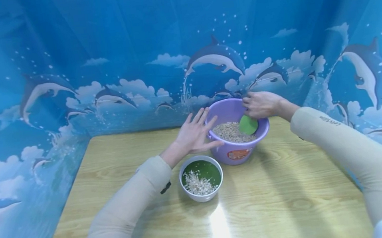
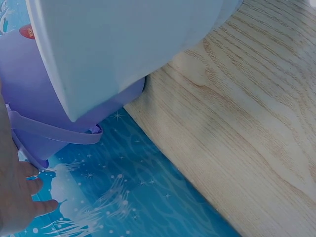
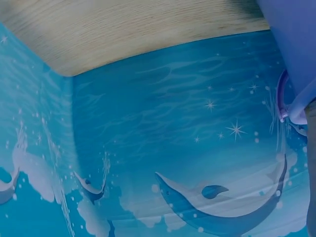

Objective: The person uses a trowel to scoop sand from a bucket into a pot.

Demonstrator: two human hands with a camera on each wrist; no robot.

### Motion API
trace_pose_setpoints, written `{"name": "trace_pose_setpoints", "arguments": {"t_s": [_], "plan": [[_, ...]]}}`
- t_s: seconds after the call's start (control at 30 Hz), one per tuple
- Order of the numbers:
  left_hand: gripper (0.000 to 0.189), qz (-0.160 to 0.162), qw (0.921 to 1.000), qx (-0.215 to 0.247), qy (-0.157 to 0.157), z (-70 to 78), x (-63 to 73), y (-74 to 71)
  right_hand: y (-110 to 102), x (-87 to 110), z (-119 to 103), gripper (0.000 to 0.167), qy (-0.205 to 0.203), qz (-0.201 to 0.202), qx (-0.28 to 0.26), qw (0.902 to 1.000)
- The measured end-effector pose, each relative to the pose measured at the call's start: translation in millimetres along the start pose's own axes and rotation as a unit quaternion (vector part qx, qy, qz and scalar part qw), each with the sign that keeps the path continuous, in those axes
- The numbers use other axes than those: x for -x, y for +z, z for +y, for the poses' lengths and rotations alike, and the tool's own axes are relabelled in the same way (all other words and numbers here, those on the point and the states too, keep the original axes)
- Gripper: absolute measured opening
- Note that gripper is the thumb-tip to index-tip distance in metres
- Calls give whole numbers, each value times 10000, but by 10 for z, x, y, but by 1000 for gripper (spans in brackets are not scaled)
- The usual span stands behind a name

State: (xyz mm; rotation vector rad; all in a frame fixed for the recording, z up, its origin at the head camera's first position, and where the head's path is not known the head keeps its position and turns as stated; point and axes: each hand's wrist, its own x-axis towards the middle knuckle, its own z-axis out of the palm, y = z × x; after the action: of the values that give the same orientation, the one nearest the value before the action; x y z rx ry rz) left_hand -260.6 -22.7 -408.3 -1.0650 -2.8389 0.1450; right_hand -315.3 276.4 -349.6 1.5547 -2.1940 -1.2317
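Note:
A purple bucket [image 1: 239, 146] stands near the table's far edge, with pale flakes [image 1: 230, 132] inside that look like oats. My right hand [image 1: 263, 104] reaches over its right rim and grips a green scoop [image 1: 247, 124], whose rounded blade is down at the flakes; the grip itself is mostly hidden. Against the bucket's left rim rests my left hand [image 1: 194, 134], fingers spread and straight. Its fingers also show at the edge of the left wrist view, near the bucket's handle [image 2: 54, 132]. Nearer to me sits a white bowl [image 1: 203, 198], green inside, partly covered by whitish flakes [image 1: 199, 184].
The wooden table [image 1: 289, 202] ends just behind the bucket. A blue curtain [image 1: 150, 28] printed with dolphins hangs at the back and along both sides. In the left wrist view the white bowl's wall [image 2: 133, 39] blocks much of the bucket.

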Motion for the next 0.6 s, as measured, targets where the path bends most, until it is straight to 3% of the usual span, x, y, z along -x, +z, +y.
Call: {"name": "trace_pose_setpoints", "arguments": {"t_s": [0.37, 0.6], "plan": [[100, 28, 10000, 18, 15, 11, 1, 13, 31, -57, -93, 35, 88, 124, -663, 9977], [99, 92, 9999, 71, 12, 4, -7, 28, 24, -75, -127, 40, 131, 165, -653, 9976]]}}
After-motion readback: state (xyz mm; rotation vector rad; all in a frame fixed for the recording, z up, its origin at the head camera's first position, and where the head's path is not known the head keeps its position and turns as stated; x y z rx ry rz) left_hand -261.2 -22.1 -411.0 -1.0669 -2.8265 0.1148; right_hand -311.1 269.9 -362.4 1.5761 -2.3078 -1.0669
